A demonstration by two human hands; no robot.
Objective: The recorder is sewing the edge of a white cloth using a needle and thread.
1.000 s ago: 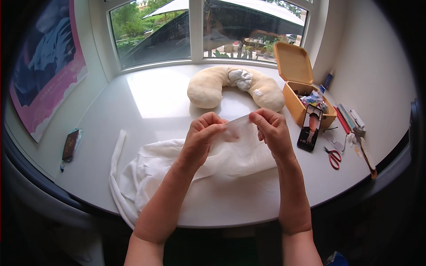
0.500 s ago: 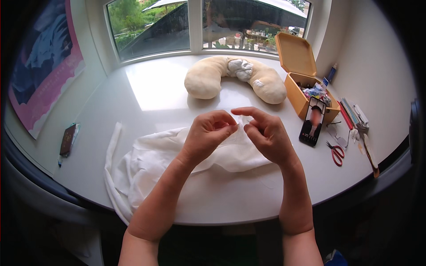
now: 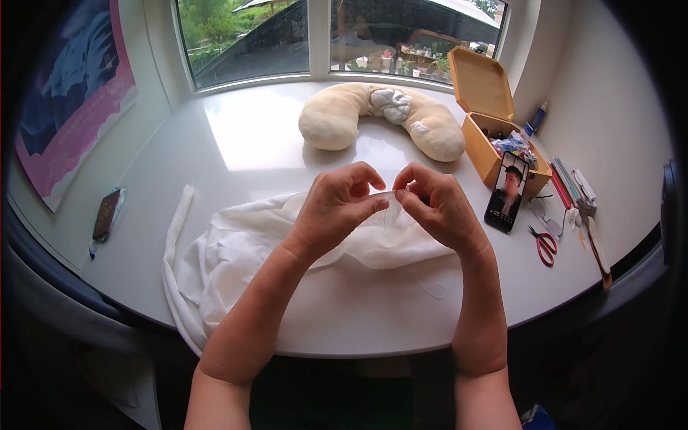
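A large piece of white cloth (image 3: 236, 244) lies in loose folds across the middle of the white table, with a long narrow strip (image 3: 174, 251) at its left end. Above it, my left hand (image 3: 337, 199) grips a raised edge of the cloth with bent fingers. Close on its right, my right hand (image 3: 436, 204) pinches the same edge between thumb and forefinger. A fine white thread (image 3: 432, 288) hangs near the fingers and loops onto the table by my right forearm. Whether a needle sits between my fingertips is too small to tell.
A cream U-shaped pillow (image 3: 330, 118) with white stuffing showing lies at the back. On the right are an open wooden box (image 3: 481, 147), a propped phone (image 3: 507, 192), red-handled pliers (image 3: 546, 247) and several tools. A small brown packet (image 3: 106, 216) lies far left.
My right fingers have come down from a raised, spread pose into a pinch on the cloth's edge. That edge now stretches between both hands, and the thread loop shows on the table.
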